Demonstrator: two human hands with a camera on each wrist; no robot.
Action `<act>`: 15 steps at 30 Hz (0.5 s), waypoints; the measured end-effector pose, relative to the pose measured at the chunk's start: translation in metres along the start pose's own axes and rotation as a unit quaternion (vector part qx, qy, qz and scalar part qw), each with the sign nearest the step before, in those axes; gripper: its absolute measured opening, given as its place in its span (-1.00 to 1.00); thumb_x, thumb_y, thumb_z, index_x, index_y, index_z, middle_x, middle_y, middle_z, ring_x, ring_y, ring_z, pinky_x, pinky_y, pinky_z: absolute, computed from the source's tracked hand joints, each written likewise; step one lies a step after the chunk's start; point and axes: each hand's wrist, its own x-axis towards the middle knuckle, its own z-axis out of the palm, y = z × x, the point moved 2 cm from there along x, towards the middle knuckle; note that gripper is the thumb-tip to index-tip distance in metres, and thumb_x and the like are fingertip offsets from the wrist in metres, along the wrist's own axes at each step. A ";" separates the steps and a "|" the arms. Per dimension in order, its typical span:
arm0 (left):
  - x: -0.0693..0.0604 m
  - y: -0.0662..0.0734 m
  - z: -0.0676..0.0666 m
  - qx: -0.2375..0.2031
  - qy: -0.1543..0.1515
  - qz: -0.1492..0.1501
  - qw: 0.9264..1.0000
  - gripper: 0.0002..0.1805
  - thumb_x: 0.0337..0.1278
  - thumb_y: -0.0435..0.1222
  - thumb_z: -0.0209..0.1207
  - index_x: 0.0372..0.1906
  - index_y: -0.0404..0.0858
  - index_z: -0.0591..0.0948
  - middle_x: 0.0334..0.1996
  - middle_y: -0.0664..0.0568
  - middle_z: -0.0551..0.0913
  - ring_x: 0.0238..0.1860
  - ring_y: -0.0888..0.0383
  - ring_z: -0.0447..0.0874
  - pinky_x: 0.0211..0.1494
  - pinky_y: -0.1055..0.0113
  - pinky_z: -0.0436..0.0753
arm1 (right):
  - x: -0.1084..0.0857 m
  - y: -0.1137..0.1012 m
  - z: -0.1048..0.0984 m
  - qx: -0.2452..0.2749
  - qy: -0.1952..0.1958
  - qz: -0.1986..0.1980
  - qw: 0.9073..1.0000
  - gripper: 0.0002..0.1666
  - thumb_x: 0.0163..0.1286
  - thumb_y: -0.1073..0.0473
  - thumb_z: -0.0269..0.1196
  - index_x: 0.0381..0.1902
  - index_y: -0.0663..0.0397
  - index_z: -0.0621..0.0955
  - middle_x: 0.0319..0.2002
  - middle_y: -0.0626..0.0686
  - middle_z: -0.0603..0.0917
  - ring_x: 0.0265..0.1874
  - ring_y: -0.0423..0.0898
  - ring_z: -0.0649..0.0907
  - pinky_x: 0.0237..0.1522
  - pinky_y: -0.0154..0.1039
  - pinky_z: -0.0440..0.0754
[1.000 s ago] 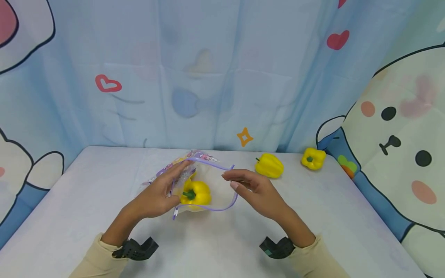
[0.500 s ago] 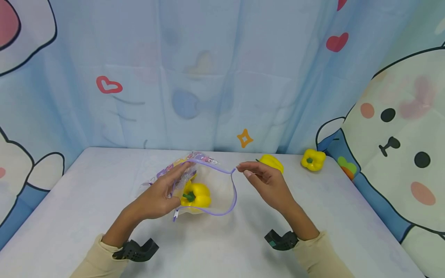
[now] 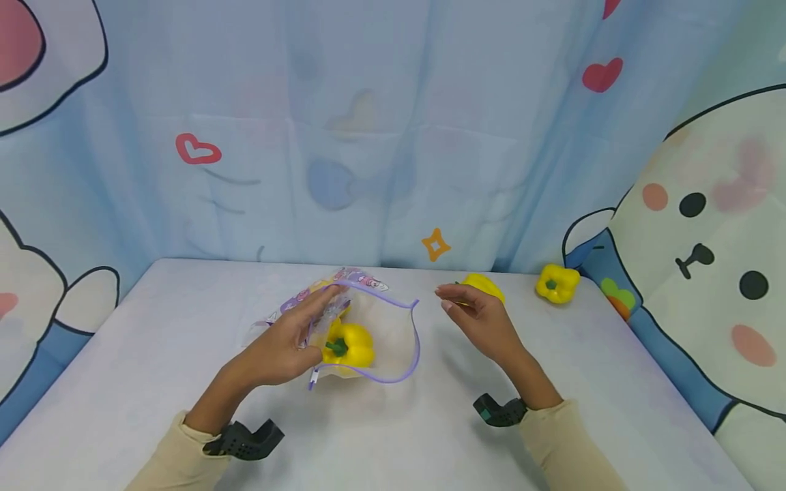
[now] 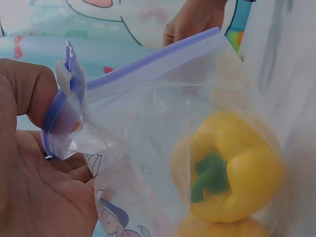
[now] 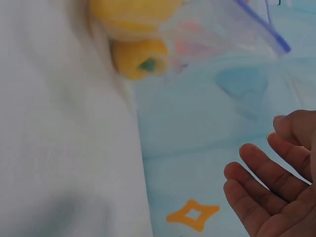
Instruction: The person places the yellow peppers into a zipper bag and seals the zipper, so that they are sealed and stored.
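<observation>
A clear zip bag with a purple rim lies with its mouth spread towards the right. Inside it is a yellow bell pepper with a green stem; the left wrist view shows part of another yellow one below the pepper. My left hand grips the bag's left side, its thumb at the rim by the white slider. Right of the bag, my right hand is in the air with loosely bent fingers, holding nothing, in front of a partly hidden yellow pepper.
Another yellow pepper sits near the back right edge of the white table. Behind the table hangs a light blue curtain with printed hearts and cartoon animals.
My right hand has let go of the bag's rim and moved right, away from it, now covering part of the middle pepper. The left hand keeps its hold on the bag.
</observation>
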 end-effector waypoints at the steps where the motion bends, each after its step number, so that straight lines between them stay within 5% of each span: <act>1: 0.001 0.000 0.000 0.000 -0.001 0.000 1.000 -0.07 -0.14 -0.54 0.01 0.51 -0.35 0.07 0.50 -0.03 0.11 0.48 0.02 0.00 0.41 0.00 0.20 | 0.001 0.003 -0.002 -0.004 0.003 0.001 1.000 -0.66 0.40 0.22 0.21 0.09 0.21 0.61 0.00 0.11 0.67 -0.01 -0.01 0.65 -0.04 -0.41 0.60; 8: 0.003 0.000 0.003 0.018 -0.001 -0.016 1.000 -0.08 -0.12 -0.52 0.02 0.52 -0.30 0.09 0.50 -0.02 0.09 0.44 0.02 0.11 0.24 0.10 0.49 | 0.013 0.024 -0.027 -0.020 0.027 0.044 0.998 -0.61 0.44 0.15 0.18 0.15 0.20 0.57 0.07 0.12 0.64 0.08 0.01 0.59 0.03 -0.43 0.55; 9: 0.003 -0.001 0.003 0.021 -0.001 -0.018 1.000 -0.08 -0.12 -0.51 0.02 0.52 -0.29 0.09 0.50 -0.02 0.09 0.40 0.02 0.16 0.10 0.16 0.58 | 0.015 0.027 -0.030 -0.026 0.030 0.052 0.998 -0.60 0.44 0.13 0.17 0.16 0.18 0.56 0.09 0.11 0.64 0.11 0.01 0.57 0.08 -0.39 0.53; 10: 0.003 -0.001 0.004 0.021 -0.002 -0.019 1.000 -0.08 -0.12 -0.51 0.02 0.52 -0.29 0.09 0.51 -0.02 0.08 0.44 0.01 0.10 0.25 0.13 0.48 | 0.016 0.030 -0.033 -0.027 0.033 0.059 0.997 -0.58 0.44 0.11 0.17 0.17 0.18 0.55 0.11 0.11 0.63 0.13 0.01 0.55 0.12 -0.34 0.51; 14: 0.001 -0.002 0.003 0.016 -0.001 -0.022 1.000 -0.08 -0.13 -0.51 0.00 0.52 -0.28 0.09 0.51 -0.01 0.08 0.25 0.01 0.23 -0.33 0.29 0.52 | 0.018 0.047 -0.042 -0.040 0.048 0.064 0.996 -0.51 0.42 0.07 0.20 0.22 0.18 0.53 0.17 0.14 0.57 0.25 0.06 0.47 0.27 -0.06 0.39; 15: 0.001 -0.002 0.003 0.014 -0.002 -0.021 1.000 -0.08 -0.13 -0.52 0.00 0.52 -0.28 0.09 0.50 -0.01 0.09 0.30 0.02 0.22 -0.18 0.31 0.57 | 0.018 0.052 -0.044 -0.044 0.053 0.062 0.996 -0.49 0.41 0.06 0.21 0.23 0.18 0.52 0.19 0.15 0.56 0.26 0.08 0.45 0.28 0.00 0.36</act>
